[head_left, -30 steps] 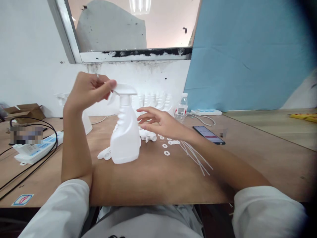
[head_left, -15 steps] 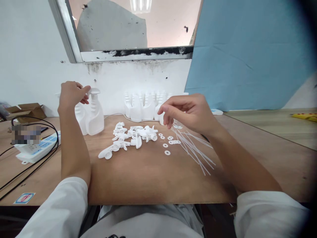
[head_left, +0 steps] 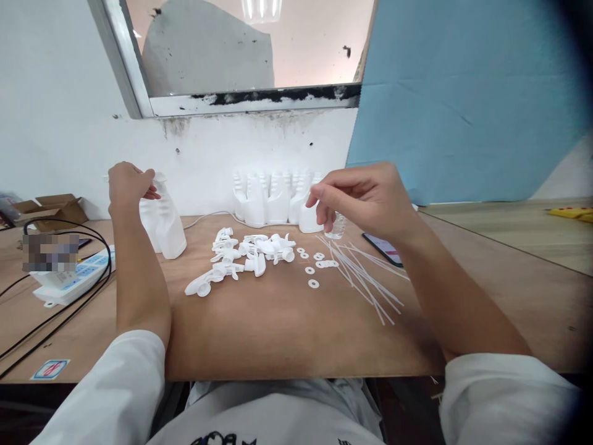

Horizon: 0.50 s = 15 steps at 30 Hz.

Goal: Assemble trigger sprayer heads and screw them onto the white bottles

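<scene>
At the left back, my left hand (head_left: 132, 184) is closed around the top of a white spray bottle (head_left: 170, 232), which tilts with its neck to the left. Another white bottle stands close behind it, partly covered by my arm. My right hand (head_left: 361, 201) hovers in front of the bottle row, thumb and index finger pinched together; whatever may be between them is hidden. Below its fingers is a clear cup (head_left: 338, 228). White trigger spray heads (head_left: 275, 248) lie in a pile mid-table. Flat white washers (head_left: 314, 283) and thin white tubes (head_left: 368, 281) lie right of them.
White bottles (head_left: 277, 204) stand in a row against the wall. A phone (head_left: 383, 248) lies beside my right forearm. On the left are a power strip (head_left: 88, 272) with black cables and a cardboard box (head_left: 58, 210). A yellow tool (head_left: 572, 214) lies far right.
My left hand has moved slightly left and down, and the spray bottle under it has tipped from upright to leaning left. My right hand has shifted a little right and up.
</scene>
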{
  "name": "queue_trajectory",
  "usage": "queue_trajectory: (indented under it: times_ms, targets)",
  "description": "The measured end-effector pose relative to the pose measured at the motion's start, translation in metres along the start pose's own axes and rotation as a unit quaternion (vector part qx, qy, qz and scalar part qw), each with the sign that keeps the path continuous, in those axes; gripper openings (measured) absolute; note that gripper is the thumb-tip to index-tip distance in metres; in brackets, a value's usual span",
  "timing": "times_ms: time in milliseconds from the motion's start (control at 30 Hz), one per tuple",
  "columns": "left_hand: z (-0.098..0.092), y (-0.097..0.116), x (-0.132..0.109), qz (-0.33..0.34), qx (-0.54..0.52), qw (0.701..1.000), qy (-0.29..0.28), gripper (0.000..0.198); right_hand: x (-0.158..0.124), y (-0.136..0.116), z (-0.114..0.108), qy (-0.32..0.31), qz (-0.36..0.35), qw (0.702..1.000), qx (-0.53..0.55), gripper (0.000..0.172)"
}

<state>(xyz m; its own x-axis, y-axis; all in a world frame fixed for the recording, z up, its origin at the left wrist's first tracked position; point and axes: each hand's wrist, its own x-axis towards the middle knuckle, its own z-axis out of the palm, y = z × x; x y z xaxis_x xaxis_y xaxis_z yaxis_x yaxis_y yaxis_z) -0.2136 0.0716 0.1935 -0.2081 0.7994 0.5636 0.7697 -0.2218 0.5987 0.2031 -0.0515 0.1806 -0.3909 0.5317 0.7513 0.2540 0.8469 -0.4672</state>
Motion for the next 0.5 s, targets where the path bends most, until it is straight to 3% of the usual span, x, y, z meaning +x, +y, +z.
queue_trajectory:
  times_ms: [100,367,500]
  targets:
    - [-0.002,0.013,-0.008,-0.161,-0.03,0.985,0.049,0.005,0.0,0.0,-0.001,-0.004,0.009,1.0,0.005,0.031]
    - [-0.002,0.018,-0.012,-0.185,-0.025,0.98,0.068,0.01,0.0,-0.001,-0.004,-0.002,0.028,1.0,0.002,0.034]
    - [-0.004,0.017,-0.015,-0.196,-0.052,0.978,0.05,0.012,-0.001,-0.001,-0.005,0.004,0.022,1.0,-0.005,0.033]
